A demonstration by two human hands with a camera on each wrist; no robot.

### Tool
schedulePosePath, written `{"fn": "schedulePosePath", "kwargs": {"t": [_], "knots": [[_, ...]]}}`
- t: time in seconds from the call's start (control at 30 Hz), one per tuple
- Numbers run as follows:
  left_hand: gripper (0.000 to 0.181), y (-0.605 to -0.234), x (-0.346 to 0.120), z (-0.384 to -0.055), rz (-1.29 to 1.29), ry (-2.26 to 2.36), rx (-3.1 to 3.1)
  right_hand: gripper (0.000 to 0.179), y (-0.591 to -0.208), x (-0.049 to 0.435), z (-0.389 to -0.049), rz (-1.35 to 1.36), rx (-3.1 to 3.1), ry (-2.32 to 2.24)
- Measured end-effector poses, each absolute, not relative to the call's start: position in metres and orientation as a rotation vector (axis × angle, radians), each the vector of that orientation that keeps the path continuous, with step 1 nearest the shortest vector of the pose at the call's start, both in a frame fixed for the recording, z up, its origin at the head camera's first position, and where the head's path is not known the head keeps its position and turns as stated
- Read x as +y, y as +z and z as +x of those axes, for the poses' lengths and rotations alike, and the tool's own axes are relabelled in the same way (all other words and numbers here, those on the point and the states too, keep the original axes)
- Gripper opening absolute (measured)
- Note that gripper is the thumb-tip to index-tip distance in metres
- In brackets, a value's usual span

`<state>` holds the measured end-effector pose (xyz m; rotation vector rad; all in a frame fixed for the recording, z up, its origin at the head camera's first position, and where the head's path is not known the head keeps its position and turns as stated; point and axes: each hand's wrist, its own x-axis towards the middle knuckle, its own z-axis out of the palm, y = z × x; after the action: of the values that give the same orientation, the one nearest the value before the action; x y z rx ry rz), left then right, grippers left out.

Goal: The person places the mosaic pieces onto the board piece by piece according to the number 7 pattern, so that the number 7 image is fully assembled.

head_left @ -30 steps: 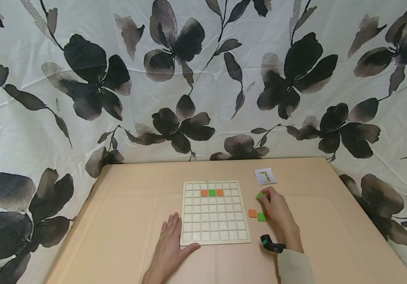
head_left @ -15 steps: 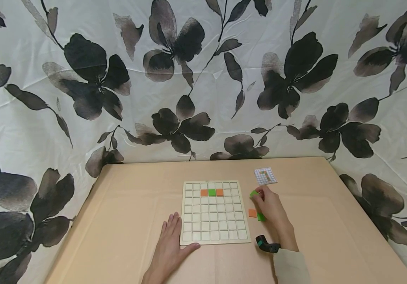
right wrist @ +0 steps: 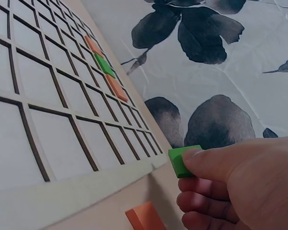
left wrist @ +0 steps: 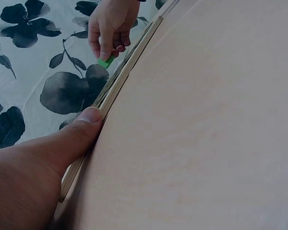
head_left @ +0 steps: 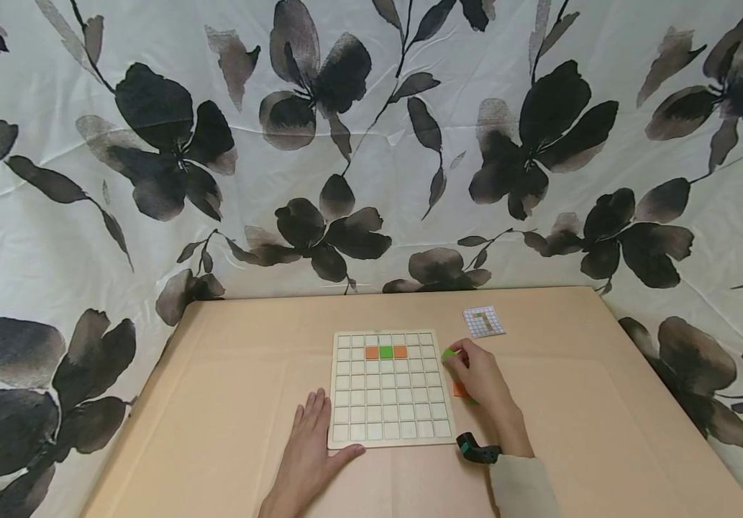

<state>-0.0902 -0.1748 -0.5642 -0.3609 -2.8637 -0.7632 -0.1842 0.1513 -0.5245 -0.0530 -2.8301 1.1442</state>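
A pale wooden grid board lies on the table, with orange, green and orange square tiles in a row near its far edge; the green one sits in the middle. My right hand pinches another green tile between thumb and fingers, just off the board's right edge. Below that hand, an orange tile lies on the table, and a sliver of green shows beside it in the head view. My left hand lies flat along the board's left side, its thumb touching the near edge.
A small card printed with a coloured grid pattern lies beyond the board's right corner. A floral cloth hangs behind the table. A black band with a small device sits on the right wrist.
My right hand has moved left toward the board, carrying the green tile. It now covers most of the loose tiles in the head view. The left hand has stayed put.
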Motion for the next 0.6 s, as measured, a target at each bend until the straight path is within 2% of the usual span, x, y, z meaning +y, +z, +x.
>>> {"fn": "schedulePosePath", "kwargs": {"t": [0.6], "knots": [[0.106, -0.564, -0.175, -0.089, -0.366, -0.759, -2.854, 0.020, -0.524, 0.126, -0.184, 0.028, -2.839, 1.150]]}}
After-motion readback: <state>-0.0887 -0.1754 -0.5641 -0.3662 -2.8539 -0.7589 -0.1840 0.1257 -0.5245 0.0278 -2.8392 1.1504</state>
